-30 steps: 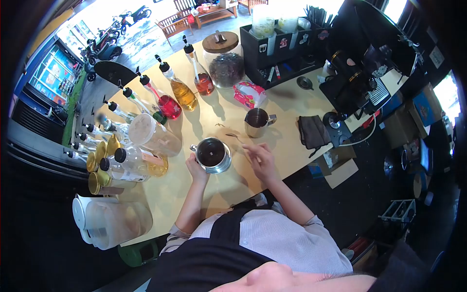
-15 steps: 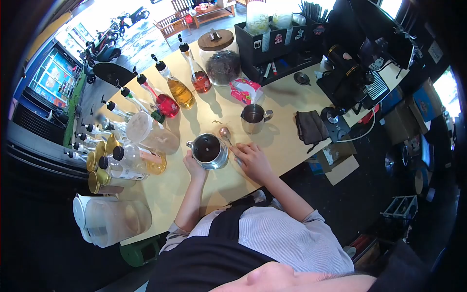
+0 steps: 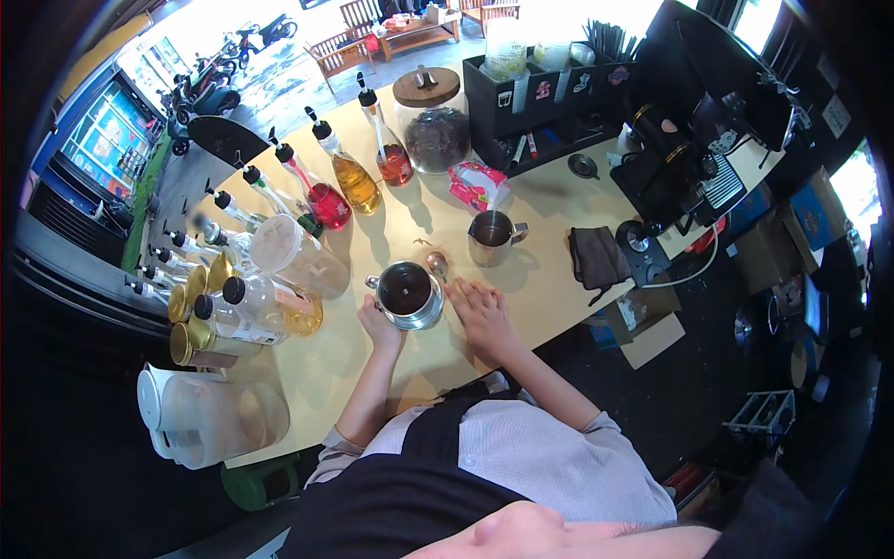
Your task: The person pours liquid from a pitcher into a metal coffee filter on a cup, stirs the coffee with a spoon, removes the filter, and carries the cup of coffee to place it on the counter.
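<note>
A round metal cup with dark contents stands on the light wooden table. My left hand is closed on its near left side, below the handle. Just right of the cup, my right hand lies palm down with its fingers stretched forward. A spoon rests between the cup and my right fingertips, its bowl pointing away from me; the fingers partly cover its handle. Beyond my right hand stands a metal pitcher, its handle to the right.
Pourer bottles, clear tubs and a large jug line the left side. A wooden-lidded jar, a pink packet and a black organizer stand at the back. A dark cloth lies at the right.
The spoon, earlier raised in my right hand, is now down beside the cup. My right hand has lowered and its fingers have spread flat. My left hand stays at the cup.
</note>
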Action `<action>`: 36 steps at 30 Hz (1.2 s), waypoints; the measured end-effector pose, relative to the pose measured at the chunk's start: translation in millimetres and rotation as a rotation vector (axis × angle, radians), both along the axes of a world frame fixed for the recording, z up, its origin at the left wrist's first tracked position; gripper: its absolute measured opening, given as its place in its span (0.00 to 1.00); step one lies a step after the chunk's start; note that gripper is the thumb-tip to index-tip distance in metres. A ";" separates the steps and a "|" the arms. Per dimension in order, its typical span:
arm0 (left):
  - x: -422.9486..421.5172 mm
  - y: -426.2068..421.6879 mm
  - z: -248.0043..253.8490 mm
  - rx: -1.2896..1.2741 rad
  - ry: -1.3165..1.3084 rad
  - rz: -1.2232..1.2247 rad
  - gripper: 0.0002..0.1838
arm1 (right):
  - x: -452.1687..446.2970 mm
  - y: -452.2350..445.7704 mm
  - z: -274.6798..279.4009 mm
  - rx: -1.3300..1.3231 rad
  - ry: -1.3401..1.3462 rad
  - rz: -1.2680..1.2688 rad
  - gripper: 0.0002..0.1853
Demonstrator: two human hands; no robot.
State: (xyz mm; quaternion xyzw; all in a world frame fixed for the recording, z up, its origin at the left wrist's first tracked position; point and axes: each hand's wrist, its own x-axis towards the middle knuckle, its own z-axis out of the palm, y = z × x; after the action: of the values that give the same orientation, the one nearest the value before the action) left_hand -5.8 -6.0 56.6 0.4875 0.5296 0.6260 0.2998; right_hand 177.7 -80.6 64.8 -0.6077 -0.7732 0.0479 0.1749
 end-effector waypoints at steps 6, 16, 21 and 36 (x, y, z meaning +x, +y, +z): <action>1.0 -1.5 5.5 -0.015 -0.020 -0.051 0.26 | -0.3 4.9 -8.8 0.012 0.011 0.003 0.35; -8.4 2.0 -13.3 -0.099 -0.247 -0.125 0.27 | 63.1 81.1 12.4 0.651 0.938 -0.575 0.16; -7.8 6.0 -24.6 -0.116 -0.353 -0.120 0.26 | 80.7 114.1 -17.1 0.277 1.495 -0.405 0.10; -17.3 1.3 -34.5 -0.118 -0.364 -0.153 0.28 | 61.8 124.1 3.5 0.403 1.917 -0.807 0.22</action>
State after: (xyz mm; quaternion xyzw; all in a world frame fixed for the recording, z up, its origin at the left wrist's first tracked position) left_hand -23.1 -4.7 22.1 0.3869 0.4640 0.6469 0.4653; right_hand 239.5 43.4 68.3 -0.4874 -0.0466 0.3167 0.8124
